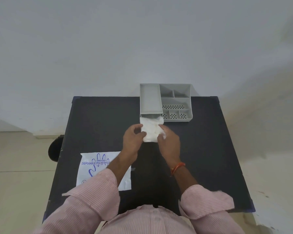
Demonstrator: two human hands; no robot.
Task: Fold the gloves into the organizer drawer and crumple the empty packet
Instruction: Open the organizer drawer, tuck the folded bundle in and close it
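Observation:
A folded bundle of thin white gloves [151, 130] lies just in front of the grey organizer [176, 103], its far end at the drawer opening under the organizer's left tray. My left hand [133, 140] grips the bundle's left edge. My right hand [169, 142] pinches its right edge. The flat white glove packet [95, 166] with blue print lies on the table at the near left, partly under my left forearm.
The dark table [210, 149] stands against a white wall, with the organizer at its far edge. A dark round object [55, 147] sits on the floor left of the table.

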